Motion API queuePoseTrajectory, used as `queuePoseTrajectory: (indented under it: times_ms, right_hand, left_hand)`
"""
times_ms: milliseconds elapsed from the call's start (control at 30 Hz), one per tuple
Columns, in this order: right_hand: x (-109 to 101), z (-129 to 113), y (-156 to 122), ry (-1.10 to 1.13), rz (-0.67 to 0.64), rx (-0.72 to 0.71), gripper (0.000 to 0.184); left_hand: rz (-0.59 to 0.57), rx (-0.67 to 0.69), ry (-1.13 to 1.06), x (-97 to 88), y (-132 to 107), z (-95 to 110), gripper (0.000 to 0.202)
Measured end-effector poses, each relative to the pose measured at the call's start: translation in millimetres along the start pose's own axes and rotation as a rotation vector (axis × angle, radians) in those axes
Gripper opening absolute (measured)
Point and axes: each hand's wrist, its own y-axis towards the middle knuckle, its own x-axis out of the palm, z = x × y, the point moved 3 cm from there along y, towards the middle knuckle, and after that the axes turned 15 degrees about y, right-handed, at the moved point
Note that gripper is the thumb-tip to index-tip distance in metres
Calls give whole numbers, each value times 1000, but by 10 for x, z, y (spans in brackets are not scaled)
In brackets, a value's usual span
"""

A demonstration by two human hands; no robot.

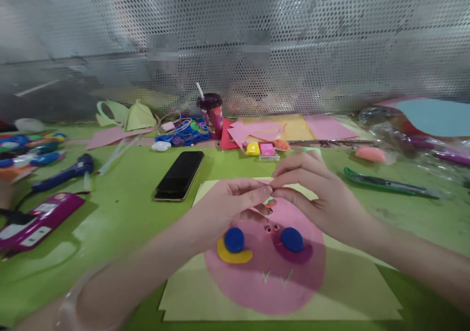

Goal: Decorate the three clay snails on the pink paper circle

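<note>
Pink disc beneath left hand, right hand

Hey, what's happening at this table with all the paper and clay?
A person is working with both hands. The left hand and right hand meet at the fingertips, pinching something too small to make out, just above a pink paper circle lying on a pale yellow sheet. Two blue discs and a yellow crescent sit on the circle. A black phone lies to the left; clay pieces sit behind.
</note>
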Motion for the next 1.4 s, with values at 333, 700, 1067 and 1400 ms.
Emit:
queuePoseTrajectory:
  times_ms: [333, 700, 1067, 1400]
  right_hand:
    - [5, -28, -51, -69, -1, -179, 10]
    - [5, -48, -47, -58, 22, -169, 12]
    - [-2, -31, -69, 57, 44, -53, 9]
    - [21, 3, -110, 20, 32, -97, 15]
  left_hand:
    - [21, -17, 124, -7, -10, -26, 23]
    - [3, 7, 116, -18, 2, -34, 14]
    - [20, 8, 105, -19, 6, -14, 8]
    - [5, 5, 184, -25, 15, -47, 10]
